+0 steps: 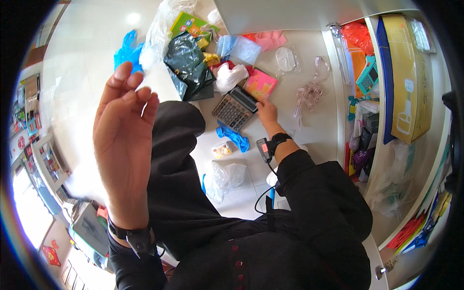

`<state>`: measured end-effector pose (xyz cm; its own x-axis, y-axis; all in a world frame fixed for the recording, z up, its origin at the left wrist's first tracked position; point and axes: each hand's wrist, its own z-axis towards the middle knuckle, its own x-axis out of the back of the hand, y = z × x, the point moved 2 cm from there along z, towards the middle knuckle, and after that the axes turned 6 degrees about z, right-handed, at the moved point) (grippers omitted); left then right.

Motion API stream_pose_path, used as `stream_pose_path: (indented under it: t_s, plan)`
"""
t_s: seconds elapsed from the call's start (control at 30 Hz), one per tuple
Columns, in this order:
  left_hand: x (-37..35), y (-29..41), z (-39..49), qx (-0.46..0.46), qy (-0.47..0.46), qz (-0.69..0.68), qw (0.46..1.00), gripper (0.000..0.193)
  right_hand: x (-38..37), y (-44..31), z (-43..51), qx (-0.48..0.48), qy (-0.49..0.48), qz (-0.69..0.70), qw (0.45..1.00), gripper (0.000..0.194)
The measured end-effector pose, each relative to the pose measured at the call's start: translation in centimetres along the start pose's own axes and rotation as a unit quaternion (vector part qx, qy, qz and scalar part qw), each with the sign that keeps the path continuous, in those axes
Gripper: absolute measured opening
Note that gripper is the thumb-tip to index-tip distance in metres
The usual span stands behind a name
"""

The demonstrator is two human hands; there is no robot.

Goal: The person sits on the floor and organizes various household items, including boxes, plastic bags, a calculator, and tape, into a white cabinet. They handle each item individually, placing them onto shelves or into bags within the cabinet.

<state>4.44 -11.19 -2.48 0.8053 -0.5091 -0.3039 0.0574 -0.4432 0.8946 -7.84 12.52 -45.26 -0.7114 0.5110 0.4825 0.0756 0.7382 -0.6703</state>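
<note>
My right hand (267,113) grips the right edge of a large desk calculator (235,108) with a dark display and grey keys. Whether the calculator rests on something or is lifted cannot be made out. Just beyond it lie a pink booklet (261,84) and a crumpled white plastic bag (232,77). Close to the camera, my left hand (125,108) is raised with nothing in it, the fingers loosely curled and apart. A bundle of pinkish ribbon or cord (309,95) lies right of my right hand. On the near side of the calculator is a crumpled blue plastic piece (233,137).
A black plastic bag (186,58), a blue bag (128,50) and a green picture box (188,25) lie ahead. At right, an open cabinet holds a cardboard box (409,79) and a teal handheld device (368,77). Clear bags (224,177) sit between my legs.
</note>
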Motion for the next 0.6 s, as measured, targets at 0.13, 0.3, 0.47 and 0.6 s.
stream_pose_path:
  t_s: [0.13,0.3,0.47,0.6]
  plan:
    - [0.3,0.2,-0.5,-0.004,0.005,-0.01,1.0,0.039,3.9,1.1,0.1,-0.14,0.027,0.103,0.984,0.02]
    - [0.7,0.6,-0.7,0.003,0.013,-0.029,0.999,0.039,6.9,-0.7,-3.8,0.041,0.183,-0.081,0.979,0.016]
    - [1.6,0.7,-1.0,0.002,0.027,-0.025,0.999,0.038,-1.4,-0.2,-11.6,0.356,-0.291,-0.243,0.854,0.029]
    - [2.2,1.0,-1.4,0.01,0.02,-0.044,0.999,0.039,-6.9,1.8,-16.8,0.408,-0.334,-0.187,0.829,0.046]
